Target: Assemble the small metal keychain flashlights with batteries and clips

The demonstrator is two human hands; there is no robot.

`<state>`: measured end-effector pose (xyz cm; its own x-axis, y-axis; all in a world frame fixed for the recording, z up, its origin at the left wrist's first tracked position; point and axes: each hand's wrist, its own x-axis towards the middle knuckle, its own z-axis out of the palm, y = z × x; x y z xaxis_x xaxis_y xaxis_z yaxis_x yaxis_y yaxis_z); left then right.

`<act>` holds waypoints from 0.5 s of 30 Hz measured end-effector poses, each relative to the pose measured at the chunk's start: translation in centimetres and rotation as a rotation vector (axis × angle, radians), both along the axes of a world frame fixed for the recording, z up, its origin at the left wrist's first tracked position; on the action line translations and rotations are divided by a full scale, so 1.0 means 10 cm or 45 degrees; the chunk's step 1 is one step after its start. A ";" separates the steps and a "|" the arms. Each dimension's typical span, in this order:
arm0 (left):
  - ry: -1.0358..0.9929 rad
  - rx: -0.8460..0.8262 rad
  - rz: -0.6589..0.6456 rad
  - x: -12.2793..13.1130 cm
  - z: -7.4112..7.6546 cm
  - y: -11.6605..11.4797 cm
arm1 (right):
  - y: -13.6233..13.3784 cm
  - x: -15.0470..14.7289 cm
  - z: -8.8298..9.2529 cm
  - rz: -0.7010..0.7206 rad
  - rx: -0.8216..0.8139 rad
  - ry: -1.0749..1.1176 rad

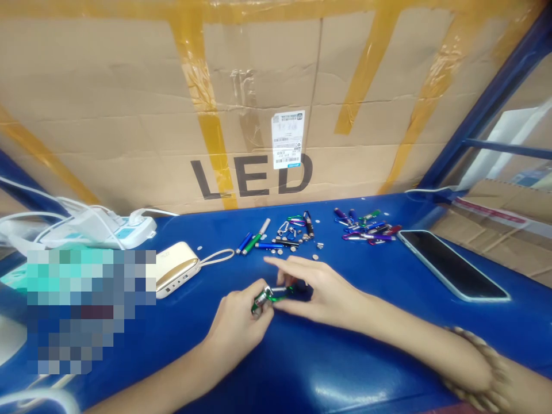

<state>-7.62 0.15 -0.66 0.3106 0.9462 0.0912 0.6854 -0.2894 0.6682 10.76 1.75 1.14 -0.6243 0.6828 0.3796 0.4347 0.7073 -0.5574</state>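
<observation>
My left hand is closed around a small green flashlight with a silver end, its thumb and index finger pinching the body. A green and silver carabiner clip reaches from that end toward the right. My right hand curves around this clip, thumb below and fingertips above, with its index finger stretched out to the left. Part of the clip is hidden by the right fingers. Beyond the hands lie blue, green and black flashlight tubes, several loose clips and small round button cells.
Assembled keychain flashlights form a pile at the back right, beside a phone. On the left are a cream power bank with a strap and a white power strip with cables. A large cardboard box stands behind the blue table.
</observation>
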 end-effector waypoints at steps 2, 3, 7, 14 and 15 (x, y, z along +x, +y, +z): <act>0.129 0.027 -0.016 0.00 -0.02 -0.03 | -0.03 -0.02 0.01 0.025 -0.113 0.013; 0.159 0.044 -0.020 0.00 -0.02 -0.04 | -0.05 -0.03 0.00 0.049 -0.150 0.014; 0.130 0.073 -0.015 0.02 -0.04 -0.08 | -0.11 -0.09 -0.02 0.058 -0.107 0.049; -0.173 0.235 -0.064 0.03 -0.15 -0.02 | 0.00 0.00 0.18 -0.048 -0.026 0.117; -0.158 0.262 -0.031 0.02 -0.16 -0.01 | 0.06 0.07 0.24 -0.120 0.031 0.146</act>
<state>-7.37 0.02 -2.30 0.3074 0.8962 0.3200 0.5929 -0.4434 0.6723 11.42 2.35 3.51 -0.5093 0.7263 0.4616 0.4347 0.6800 -0.5904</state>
